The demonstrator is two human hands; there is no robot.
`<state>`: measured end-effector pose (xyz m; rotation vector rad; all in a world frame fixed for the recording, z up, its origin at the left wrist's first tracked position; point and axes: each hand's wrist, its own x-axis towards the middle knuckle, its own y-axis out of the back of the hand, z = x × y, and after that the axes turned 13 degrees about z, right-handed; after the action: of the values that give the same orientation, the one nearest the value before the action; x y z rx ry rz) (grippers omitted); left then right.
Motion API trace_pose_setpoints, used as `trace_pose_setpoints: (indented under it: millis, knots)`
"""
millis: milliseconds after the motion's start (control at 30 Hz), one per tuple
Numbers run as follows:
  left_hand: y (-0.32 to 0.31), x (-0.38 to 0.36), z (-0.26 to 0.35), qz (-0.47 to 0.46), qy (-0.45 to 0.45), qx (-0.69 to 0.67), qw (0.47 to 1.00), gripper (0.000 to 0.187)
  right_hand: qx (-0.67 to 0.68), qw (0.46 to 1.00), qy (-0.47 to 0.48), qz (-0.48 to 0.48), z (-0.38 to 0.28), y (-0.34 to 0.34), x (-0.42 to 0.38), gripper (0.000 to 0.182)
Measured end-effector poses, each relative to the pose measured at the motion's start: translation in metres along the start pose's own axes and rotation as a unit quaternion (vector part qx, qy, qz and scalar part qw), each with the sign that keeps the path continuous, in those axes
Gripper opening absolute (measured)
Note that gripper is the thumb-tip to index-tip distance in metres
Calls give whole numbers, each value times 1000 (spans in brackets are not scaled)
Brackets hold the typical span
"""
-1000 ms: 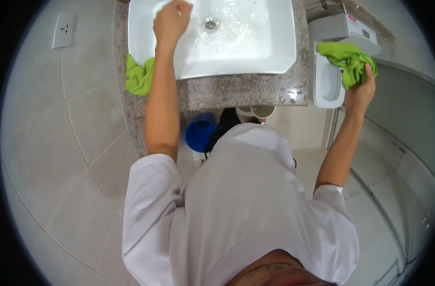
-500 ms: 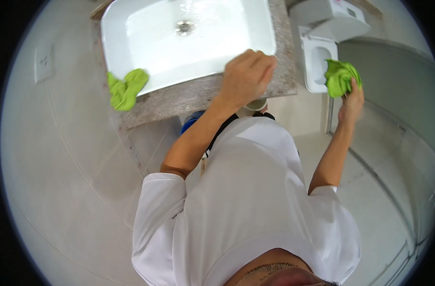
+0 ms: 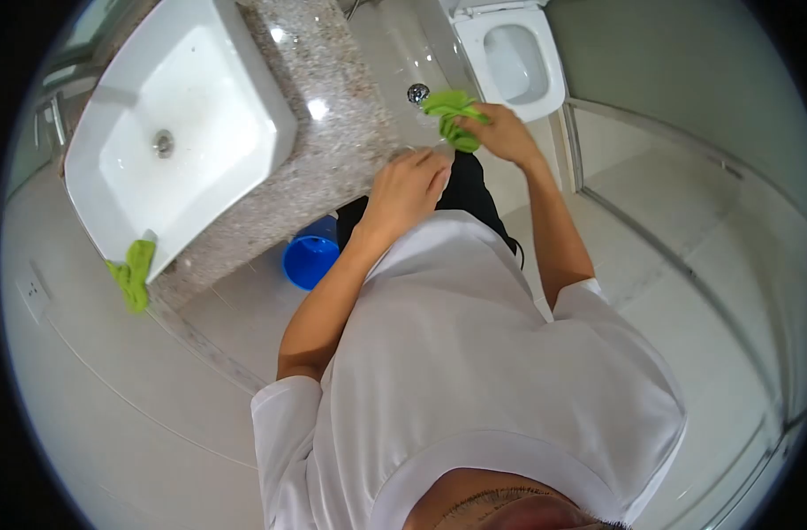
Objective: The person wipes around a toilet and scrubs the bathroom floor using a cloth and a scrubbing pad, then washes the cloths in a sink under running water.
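My right hand (image 3: 502,134) is closed on a green cloth (image 3: 456,117), which hangs bunched from the fingers beside the counter's right edge. Close to the same edge, my left hand (image 3: 409,190) has its fingers bent; what they hold, if anything, is hidden. The granite counter (image 3: 324,115) lies just beyond the left hand. On it stands a white basin (image 3: 191,115). A second green cloth (image 3: 136,274) drapes over the basin's near left corner.
A white toilet (image 3: 549,66) with its lid up stands beyond my right hand. Below the counter is a blue bucket (image 3: 310,258). A metal floor drain (image 3: 417,93) shows beside the counter. A glass shower partition (image 3: 659,234) runs along the right.
The view has turned toward the toilet, and the basin now appears farther left. My right hand has brought its cloth closer to my left hand. The blue bucket shows more fully.
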<state>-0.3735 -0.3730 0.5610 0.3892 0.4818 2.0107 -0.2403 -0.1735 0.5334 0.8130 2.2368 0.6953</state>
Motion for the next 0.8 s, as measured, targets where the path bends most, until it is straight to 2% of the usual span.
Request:
trace_pose_setpoints:
  millis: [33,100,133,167,233,267,300,367,400,433,467,500,533,567,600,667,700,733,767,800]
  knots:
    - [-19,-3,3,10,18,9,1000,10,17,999,19,-43,15,-5,14,39]
    - [-62,-3,3,-31,131,10,991,12,73,987,64,-132,67,-29,49,42]
    - [-86,-6,-2,-32,215,29,976,20,48,983,56,-168,85,-40,62,41]
    - [-116,-4,-7,-22,233,35,972,20,37,973,60,-218,82,-32,67,42]
    - [-171,-3,-24,151,394,1,907,31,35,957,65,-281,93,-22,83,44]
    - [-198,-3,-40,190,443,-105,870,39,30,945,61,-321,108,-23,89,45]
    - [-223,-5,-56,193,454,-99,864,39,21,931,59,-359,123,-24,94,47]
    - [-267,0,-87,279,474,-248,797,40,22,912,62,-405,169,-41,111,50]
    - [-291,3,-101,316,469,-262,782,30,-16,927,93,-363,186,-48,116,50]
    - [-306,6,-124,319,473,-262,778,30,-55,938,124,-319,200,-53,121,51]
    - [-318,8,-152,291,472,-229,800,24,-58,935,125,-325,208,-51,129,51]
    - [-331,10,-174,261,472,-196,819,20,-91,955,115,-257,207,-43,138,52]
    - [-337,26,-185,302,512,-196,780,16,-125,969,107,-186,213,-39,147,52]
    - [-342,46,-200,346,547,-197,737,17,-96,982,123,-105,230,-38,157,50]
    - [-355,49,-241,350,547,-163,743,20,-64,988,141,-26,248,-34,170,48]
    - [-372,66,-303,367,533,-102,755,25,-3,984,122,132,287,-23,199,34]
    - [-373,81,-329,385,518,-72,760,28,-62,966,170,187,319,-13,223,31]
    - [-379,91,-367,392,490,-19,778,28,-129,942,205,231,342,3,246,33]
    - [-387,96,-406,396,464,36,791,29,-154,927,187,284,363,15,264,39]
    - [-391,105,-437,408,465,34,784,29,-178,915,183,313,381,26,288,43]
